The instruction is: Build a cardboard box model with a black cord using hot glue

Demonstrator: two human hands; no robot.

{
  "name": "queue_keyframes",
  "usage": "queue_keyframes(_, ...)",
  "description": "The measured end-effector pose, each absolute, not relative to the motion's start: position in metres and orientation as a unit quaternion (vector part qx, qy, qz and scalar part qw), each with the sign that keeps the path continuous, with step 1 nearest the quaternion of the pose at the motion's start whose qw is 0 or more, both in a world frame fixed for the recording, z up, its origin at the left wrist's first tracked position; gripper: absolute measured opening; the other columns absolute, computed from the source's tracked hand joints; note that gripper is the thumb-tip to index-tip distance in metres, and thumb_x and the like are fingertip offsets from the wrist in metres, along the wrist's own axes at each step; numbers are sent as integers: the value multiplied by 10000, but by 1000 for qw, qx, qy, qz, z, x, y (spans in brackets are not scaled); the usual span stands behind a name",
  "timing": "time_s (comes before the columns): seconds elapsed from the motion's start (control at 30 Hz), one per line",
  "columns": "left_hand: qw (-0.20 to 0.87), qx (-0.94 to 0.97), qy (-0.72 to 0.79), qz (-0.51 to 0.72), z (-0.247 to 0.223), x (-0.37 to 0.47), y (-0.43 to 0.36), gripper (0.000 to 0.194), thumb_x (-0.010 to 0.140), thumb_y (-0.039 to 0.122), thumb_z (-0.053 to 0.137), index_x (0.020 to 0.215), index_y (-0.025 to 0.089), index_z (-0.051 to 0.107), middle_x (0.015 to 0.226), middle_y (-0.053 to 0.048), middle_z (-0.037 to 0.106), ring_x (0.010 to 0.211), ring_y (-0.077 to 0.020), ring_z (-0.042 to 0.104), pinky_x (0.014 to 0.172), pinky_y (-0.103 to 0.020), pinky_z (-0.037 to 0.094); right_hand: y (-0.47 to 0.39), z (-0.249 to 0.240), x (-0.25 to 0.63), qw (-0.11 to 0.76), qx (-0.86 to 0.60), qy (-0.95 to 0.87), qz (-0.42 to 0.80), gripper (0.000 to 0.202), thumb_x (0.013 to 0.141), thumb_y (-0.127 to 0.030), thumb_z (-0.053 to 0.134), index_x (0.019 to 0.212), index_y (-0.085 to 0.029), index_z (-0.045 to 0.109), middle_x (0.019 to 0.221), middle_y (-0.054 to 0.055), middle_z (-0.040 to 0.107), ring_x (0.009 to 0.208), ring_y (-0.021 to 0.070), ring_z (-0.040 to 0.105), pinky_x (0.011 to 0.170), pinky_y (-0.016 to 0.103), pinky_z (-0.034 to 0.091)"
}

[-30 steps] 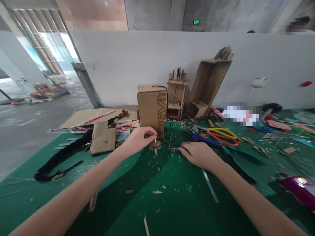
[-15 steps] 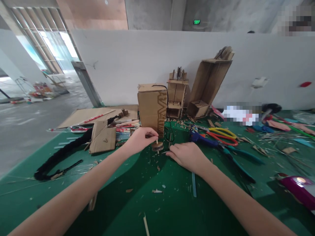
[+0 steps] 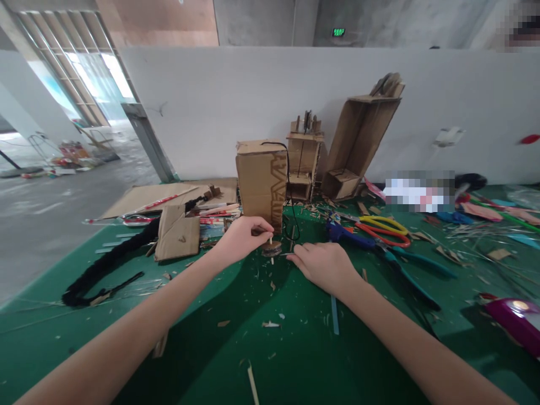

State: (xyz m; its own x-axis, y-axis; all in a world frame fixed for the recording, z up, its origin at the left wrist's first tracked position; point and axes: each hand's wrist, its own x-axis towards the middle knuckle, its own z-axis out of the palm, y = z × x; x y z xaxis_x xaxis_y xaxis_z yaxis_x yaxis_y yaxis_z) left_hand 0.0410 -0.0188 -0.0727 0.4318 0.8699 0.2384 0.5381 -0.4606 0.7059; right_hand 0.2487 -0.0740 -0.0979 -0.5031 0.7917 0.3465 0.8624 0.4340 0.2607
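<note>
My left hand (image 3: 244, 237) pinches the top of a short wooden stick (image 3: 271, 240). That stick runs through a small round cardboard wheel (image 3: 272, 249), with its lower end showing underneath. Closed close to the wheel's right side, my right hand (image 3: 323, 261) has a thin, pale strip-like piece (image 3: 287, 255) at its fingertips, reaching toward the rim. Whether the piece touches the wheel is unclear. Just behind my hands stands an upright cardboard box (image 3: 259, 180), with a black cord (image 3: 289, 194) hanging down its right side.
Cardboard structures (image 3: 304, 160) lean at the white partition. Right of my hands lie scissors (image 3: 382, 228) and blue-handled pliers (image 3: 411, 275); a purple-and-white tool (image 3: 517, 320) is farther right. A folded cardboard piece (image 3: 177, 234) and a black fuzzy strip (image 3: 109, 267) lie left. Scraps litter the green table (image 3: 211, 360).
The view has shifted slightly. My right fingertips have tilted a little upward, with the thin piece now pointing at the wheel's side. My left hand keeps its pinch on the stick.
</note>
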Motion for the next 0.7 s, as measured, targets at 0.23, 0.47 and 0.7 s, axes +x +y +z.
queue_keyframes(0.23, 287, 789, 448, 308, -75, 43, -19, 169, 764, 288, 576, 840, 177, 679, 836, -37, 716, 773, -159, 658, 700, -256, 515, -73, -99, 247, 33, -520, -837, -165, 423, 942, -448, 317, 776, -197, 615, 630, 17, 677, 541, 179, 625, 458, 253, 182)
queue_keyframes(0.47, 299, 783, 446, 314, -76, 44, -18, 159, 760, 274, 580, 838, 170, 672, 817, -37, 713, 753, -159, 659, 685, -261, 518, -74, -95, 244, 4, -499, -852, -158, 408, 935, -424, 354, 764, -186, 637, 611, 47, 677, 538, 203, 640, 466, 251, 298)
queue_keyframes(0.7, 259, 803, 440, 306, -72, 45, -21, 151, 768, 269, 571, 827, 181, 679, 816, -34, 715, 748, -152, 655, 692, -259, 516, -76, -98, 245, 5, -494, -854, -166, 388, 929, -425, 370, 761, -200, 637, 610, 40, 679, 533, 210, 636, 453, 257, 261)
